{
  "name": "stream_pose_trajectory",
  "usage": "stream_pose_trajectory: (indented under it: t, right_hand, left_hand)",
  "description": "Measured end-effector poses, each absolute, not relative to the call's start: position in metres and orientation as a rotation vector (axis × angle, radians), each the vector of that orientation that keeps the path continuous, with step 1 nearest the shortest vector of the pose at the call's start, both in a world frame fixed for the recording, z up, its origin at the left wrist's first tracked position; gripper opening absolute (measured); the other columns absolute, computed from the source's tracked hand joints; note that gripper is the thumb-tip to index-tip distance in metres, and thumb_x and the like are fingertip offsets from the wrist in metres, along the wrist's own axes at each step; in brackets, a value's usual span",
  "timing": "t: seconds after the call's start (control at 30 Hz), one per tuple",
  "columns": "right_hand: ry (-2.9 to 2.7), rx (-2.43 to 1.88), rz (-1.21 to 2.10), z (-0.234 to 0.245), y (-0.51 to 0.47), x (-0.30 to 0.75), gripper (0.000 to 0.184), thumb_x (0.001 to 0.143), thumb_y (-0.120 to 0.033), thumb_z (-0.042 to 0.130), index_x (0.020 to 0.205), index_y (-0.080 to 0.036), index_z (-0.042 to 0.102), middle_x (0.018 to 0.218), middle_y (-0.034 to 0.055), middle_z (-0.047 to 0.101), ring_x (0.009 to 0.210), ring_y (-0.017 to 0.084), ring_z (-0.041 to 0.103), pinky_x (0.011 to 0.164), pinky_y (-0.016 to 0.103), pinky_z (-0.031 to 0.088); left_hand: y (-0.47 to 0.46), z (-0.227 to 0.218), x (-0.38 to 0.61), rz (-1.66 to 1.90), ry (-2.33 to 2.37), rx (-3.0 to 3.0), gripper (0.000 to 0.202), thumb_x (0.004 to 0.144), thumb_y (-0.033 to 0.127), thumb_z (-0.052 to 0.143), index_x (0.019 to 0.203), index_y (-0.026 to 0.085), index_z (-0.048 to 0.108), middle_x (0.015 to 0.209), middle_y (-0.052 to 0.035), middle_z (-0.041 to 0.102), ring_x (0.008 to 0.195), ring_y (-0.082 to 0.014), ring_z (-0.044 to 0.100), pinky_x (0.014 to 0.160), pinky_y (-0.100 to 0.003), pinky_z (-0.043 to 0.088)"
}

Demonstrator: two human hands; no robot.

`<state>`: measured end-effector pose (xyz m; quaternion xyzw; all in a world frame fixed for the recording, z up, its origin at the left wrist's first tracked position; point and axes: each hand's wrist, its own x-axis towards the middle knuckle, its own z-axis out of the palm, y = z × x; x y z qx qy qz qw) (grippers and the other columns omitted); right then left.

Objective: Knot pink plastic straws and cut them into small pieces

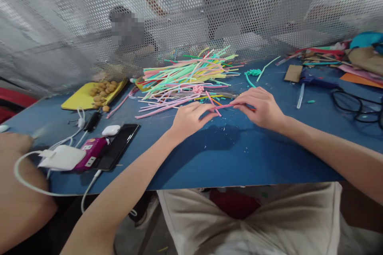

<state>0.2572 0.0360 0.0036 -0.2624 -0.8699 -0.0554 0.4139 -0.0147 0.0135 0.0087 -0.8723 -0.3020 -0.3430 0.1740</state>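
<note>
A pink pipe cleaner (pixel 224 106) stretches between my two hands above the blue table, and a second pink stem crosses it near the left fingertips. My left hand (pixel 194 117) pinches one end between thumb and fingers. On the other side my right hand (pixel 259 105) grips the other end, its fingertips closed together. Just behind lies a big heap of pastel pipe cleaners (pixel 185 71) in green, pink, yellow and lilac. A pink curled piece (pixel 198 89) rests at its front edge. Beyond my right hand is a teal twisted piece (pixel 253 72).
At left, a phone (pixel 118 147), an earbud case (pixel 111 130), a purple power strip (pixel 91 153) and a white charger (pixel 64 157) with cables. Small brown fruits (pixel 103 91) sit on yellow paper (pixel 74 97). A blue glue gun (pixel 318 79) lies right. Another person's arm (pixel 24 183) is at far left.
</note>
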Motion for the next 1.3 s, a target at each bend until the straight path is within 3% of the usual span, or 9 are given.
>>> stream_pose_trajectory:
  t: [0.17,0.5,0.6,0.73,0.97,1.17,1.3]
  right_hand:
    - [-2.171,-0.692,-0.07,-0.001,0.04,0.259,0.016,0.097,-0.026,0.061,0.106,-0.022,0.074,0.099,0.0043,0.078,0.089,0.021,0.069,0.078,0.037,0.05]
    - [-2.111,-0.764,0.043,-0.003,0.038,0.255,0.014,0.096,-0.032,0.063,0.097,-0.022,0.073,0.09,0.0043,0.075,0.08,0.019,0.065,0.078,0.035,0.052]
    - [-2.114,-0.749,0.047,-0.004,0.037,0.254,0.014,0.096,-0.032,0.063,0.095,-0.022,0.073,0.088,0.0042,0.075,0.081,0.019,0.066,0.079,0.036,0.052]
    - [-2.152,-0.731,0.058,-0.006,0.033,0.249,0.014,0.096,-0.032,0.063,0.095,-0.023,0.074,0.086,0.0033,0.076,0.081,0.019,0.068,0.079,0.035,0.051]
    - [-2.211,-0.665,-0.006,-0.005,0.022,0.239,0.012,0.095,-0.03,0.064,0.094,-0.022,0.073,0.091,0.0015,0.078,0.084,0.018,0.07,0.08,0.033,0.05]
    - [-2.236,-0.592,-0.261,0.0,0.024,0.244,0.011,0.095,-0.028,0.064,0.097,-0.023,0.073,0.096,0.0006,0.078,0.081,0.017,0.069,0.074,0.032,0.046]
    - [-2.185,-0.623,-0.371,0.001,0.023,0.246,0.008,0.092,-0.029,0.065,0.093,-0.025,0.073,0.091,-0.0008,0.078,0.08,0.018,0.069,0.074,0.035,0.044]
  left_hand:
    - [0.018,0.004,-0.018,-1.013,-0.882,-2.516,0.017,0.098,0.03,0.061,0.103,0.019,0.073,0.092,-0.0029,0.078,0.075,-0.0118,0.069,0.072,-0.025,0.053]
    - [0.017,0.004,-0.02,-0.998,-0.988,-2.521,0.015,0.096,0.031,0.063,0.096,0.023,0.076,0.083,0.0014,0.078,0.067,-0.0111,0.065,0.067,-0.026,0.048]
    - [0.016,0.007,-0.02,-0.951,-0.997,-2.52,0.018,0.096,0.034,0.062,0.094,0.023,0.076,0.083,0.0017,0.077,0.072,-0.012,0.069,0.068,-0.025,0.048]
    - [0.017,0.007,-0.02,-0.836,-0.959,-2.581,0.021,0.096,0.038,0.061,0.105,0.023,0.074,0.096,0.0015,0.079,0.082,-0.0127,0.074,0.069,-0.024,0.049]
    - [0.012,0.006,-0.013,-0.705,-0.927,-2.604,0.028,0.102,0.037,0.052,0.101,0.025,0.077,0.095,0.0003,0.079,0.08,-0.0124,0.074,0.058,-0.023,0.043]
    - [0.007,0.005,-0.008,-0.754,-0.988,-2.603,0.03,0.102,0.036,0.05,0.1,0.023,0.076,0.091,-0.0001,0.079,0.075,-0.0121,0.073,0.055,-0.024,0.04]
    - [0.0,0.007,0.0,-0.775,-1.084,-2.577,0.033,0.102,0.037,0.049,0.09,0.021,0.075,0.08,-0.0001,0.077,0.066,-0.0115,0.07,0.051,-0.026,0.033]
